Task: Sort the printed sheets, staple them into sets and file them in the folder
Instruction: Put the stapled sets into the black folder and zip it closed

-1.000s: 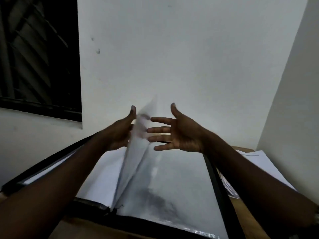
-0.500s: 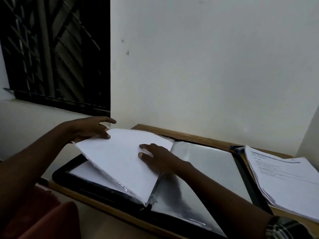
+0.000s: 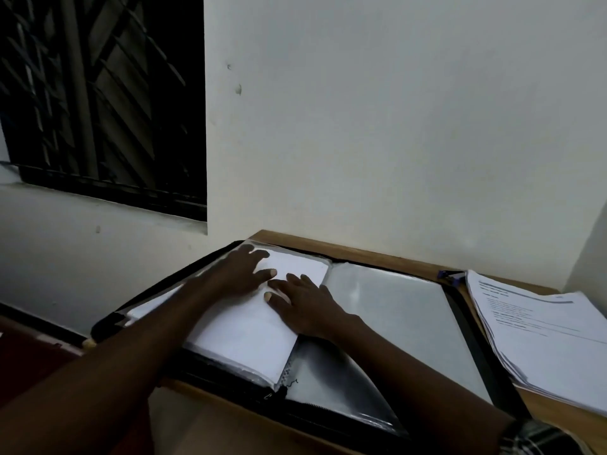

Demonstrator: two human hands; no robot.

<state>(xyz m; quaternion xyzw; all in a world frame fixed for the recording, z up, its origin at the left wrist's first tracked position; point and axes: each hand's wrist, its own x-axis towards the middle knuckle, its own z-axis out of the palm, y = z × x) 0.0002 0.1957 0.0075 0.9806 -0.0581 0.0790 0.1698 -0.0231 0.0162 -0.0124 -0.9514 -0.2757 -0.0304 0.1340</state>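
A black folder with clear plastic sleeves lies open on the wooden table. Its left page is a sleeve holding white sheets, now lying flat. My left hand rests on the far part of that page with fingers spread. Just beside it my right hand presses flat on the same page near the spine. The right page is an empty-looking clear sleeve. A stack of printed sheets lies to the right of the folder.
The table stands against a white wall, with a second wall close on the right. A small blue and dark object lies at the folder's far right corner. A dark barred window is at the left. Something red lies below left.
The sleeve that was being turned over to the left has come down flat. Both hands followed it down and now lie on it. The view has tilted downward.
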